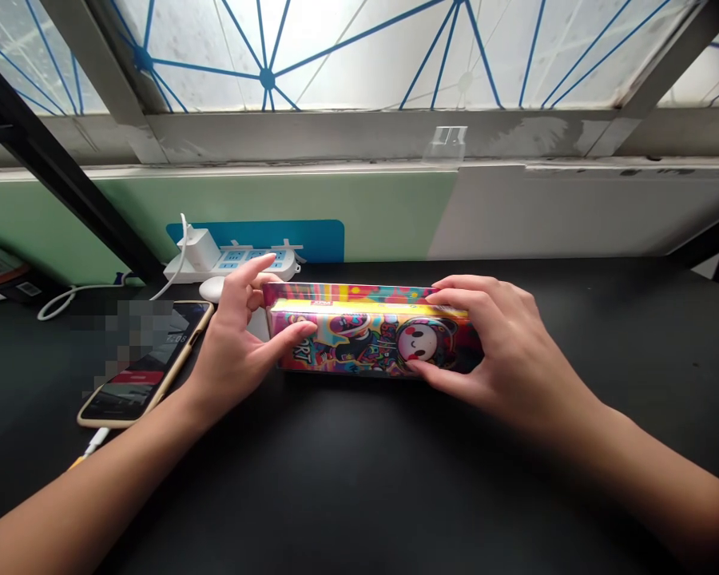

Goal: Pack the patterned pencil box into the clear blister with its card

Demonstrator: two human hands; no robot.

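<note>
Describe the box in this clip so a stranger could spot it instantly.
On the black desk below the window, in front of a white power strip, sits a long box between the left hand and right hand. Only it is covered in bright cartoon art, with a round white-faced character.

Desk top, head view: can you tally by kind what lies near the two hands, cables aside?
Printed cartoon box: 1
Smartphone in a gold case: 1
Power strip: 1
White charger plug: 1
White rounded object, partly hidden: 1
Total: 5
</note>
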